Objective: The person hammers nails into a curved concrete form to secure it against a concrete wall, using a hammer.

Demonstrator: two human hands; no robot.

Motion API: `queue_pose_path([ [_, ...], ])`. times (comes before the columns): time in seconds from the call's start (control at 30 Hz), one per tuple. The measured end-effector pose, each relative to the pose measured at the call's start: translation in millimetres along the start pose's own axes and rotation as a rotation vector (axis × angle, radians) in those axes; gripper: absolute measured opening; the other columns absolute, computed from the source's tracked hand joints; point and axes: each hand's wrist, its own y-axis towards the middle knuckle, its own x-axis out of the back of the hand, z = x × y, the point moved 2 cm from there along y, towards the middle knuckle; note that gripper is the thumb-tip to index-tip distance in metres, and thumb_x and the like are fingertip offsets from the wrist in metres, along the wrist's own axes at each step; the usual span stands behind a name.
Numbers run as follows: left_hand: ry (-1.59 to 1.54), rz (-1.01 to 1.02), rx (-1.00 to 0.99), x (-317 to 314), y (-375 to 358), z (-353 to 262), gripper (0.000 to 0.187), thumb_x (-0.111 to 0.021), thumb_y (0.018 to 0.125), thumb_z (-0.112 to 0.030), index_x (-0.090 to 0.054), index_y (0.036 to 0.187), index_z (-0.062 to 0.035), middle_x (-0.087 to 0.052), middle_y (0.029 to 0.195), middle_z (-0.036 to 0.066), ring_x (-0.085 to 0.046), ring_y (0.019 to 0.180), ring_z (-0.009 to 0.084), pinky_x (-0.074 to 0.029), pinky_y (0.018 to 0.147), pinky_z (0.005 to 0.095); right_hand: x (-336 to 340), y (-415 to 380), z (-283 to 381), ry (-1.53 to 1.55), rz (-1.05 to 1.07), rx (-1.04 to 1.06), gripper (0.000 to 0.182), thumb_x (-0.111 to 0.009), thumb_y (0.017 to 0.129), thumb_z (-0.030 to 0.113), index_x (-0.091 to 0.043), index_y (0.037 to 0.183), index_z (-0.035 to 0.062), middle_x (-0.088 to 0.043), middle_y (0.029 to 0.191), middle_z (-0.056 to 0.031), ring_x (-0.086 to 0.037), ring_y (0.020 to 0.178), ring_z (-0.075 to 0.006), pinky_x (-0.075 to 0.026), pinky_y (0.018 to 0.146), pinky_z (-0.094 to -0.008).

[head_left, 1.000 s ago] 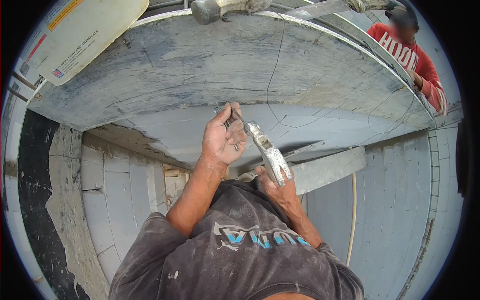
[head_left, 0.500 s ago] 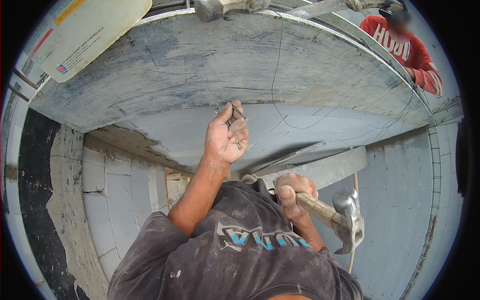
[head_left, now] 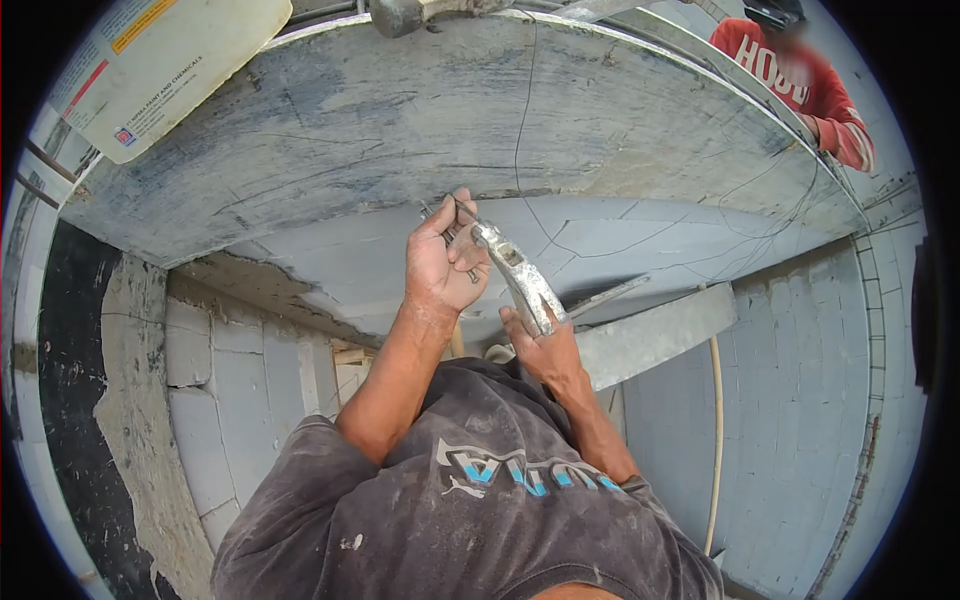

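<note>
My left hand [head_left: 447,255] is raised at the lower edge of the grey board [head_left: 400,125], its fingers closed round several nails [head_left: 462,236]. One nail is pinched at the fingertips, pointing toward the board. In my right hand [head_left: 545,352] is a metal hammer [head_left: 518,277], its head lifted so that its face is close beside the nails and the left fingers. Most of the hammer's handle is hidden behind its head and the right hand.
A second hammer [head_left: 400,16] lies on the board's top edge. A white plastic container [head_left: 165,65] is at upper left. Thin wire [head_left: 521,130] hangs over the board. A co-worker in a red top [head_left: 790,85] is at upper right. A grey beam [head_left: 665,335] slants below.
My right hand has swung the hammer up and left from the lower right, bringing its head close to my left hand. My left hand has shifted slightly, still holding the nails.
</note>
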Motion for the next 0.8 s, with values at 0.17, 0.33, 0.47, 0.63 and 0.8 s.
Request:
queue_pose_path([
  [0.17, 0.045, 0.01, -0.002, -2.0, 3.7, -2.4, 0.019, -0.047, 0.099, -0.02, -0.059, 0.105, -0.0067, -0.063, 0.085, -0.001, -0.036, 0.043, 0.0051, -0.03, 0.036, 0.0183, 29.2, -5.5, 26.2, 0.52, -0.071, 0.13, 0.038, -0.063, 0.09, 0.031, -0.055, 0.066, 0.0017, -0.05, 0.056, -0.0038, -0.048, 0.052, -0.0164, -0.042, 0.054, -0.0307],
  [0.33, 0.069, -0.014, -0.043, 0.8, 5.1, -2.7, 0.025, -0.042, 0.101, -0.021, -0.062, 0.103, -0.0059, -0.069, 0.086, 0.002, -0.035, 0.041, 0.0073, -0.031, 0.036, 0.0197, -8.3, 13.3, 6.5, 0.139, 0.147, -0.233, 0.015, -0.059, 0.087, 0.011, -0.064, 0.083, -0.0023, -0.055, 0.055, -0.009, -0.052, 0.05, -0.022, -0.045, 0.053, -0.0332],
  [0.47, 0.05, 0.035, 0.008, 2.9, 3.8, -2.2, 0.023, -0.043, 0.1, -0.02, -0.062, 0.104, -0.0064, -0.067, 0.087, 0.001, -0.035, 0.041, 0.0065, -0.031, 0.037, 0.0194, 12.1, 1.1, 16.1, 0.179, -0.066, 0.068, 0.026, -0.059, 0.091, 0.019, -0.058, 0.072, 0.0013, -0.051, 0.055, -0.0064, -0.047, 0.05, -0.0159, -0.041, 0.051, -0.0317],
  [0.63, 0.037, 0.089, 0.042, 4.7, 7.9, -7.3, 0.025, -0.042, 0.1, -0.019, -0.062, 0.105, -0.0057, -0.07, 0.09, 0.004, -0.036, 0.042, 0.0068, -0.032, 0.037, 0.0201, 6.9, 2.6, 8.9, 0.214, -0.259, 0.342, 0.035, -0.063, 0.089, 0.021, -0.053, 0.065, -0.0017, -0.045, 0.052, -0.0107, -0.046, 0.045, -0.02, -0.039, 0.048, -0.0353],
  [0.8, 0.133, -0.01, 0.001, 3.9, 1.3, -7.9, 0.021, -0.047, 0.099, -0.019, -0.059, 0.108, -0.0049, -0.062, 0.083, -0.001, -0.036, 0.042, 0.0048, -0.029, 0.035, 0.0183, -4.1, -1.1, -0.5, 0.188, 0.051, -0.131, 0.029, -0.064, 0.089, 0.022, -0.061, 0.077, -0.0043, -0.054, 0.057, -0.013, -0.05, 0.047, -0.0212, -0.042, 0.05, -0.0371],
])
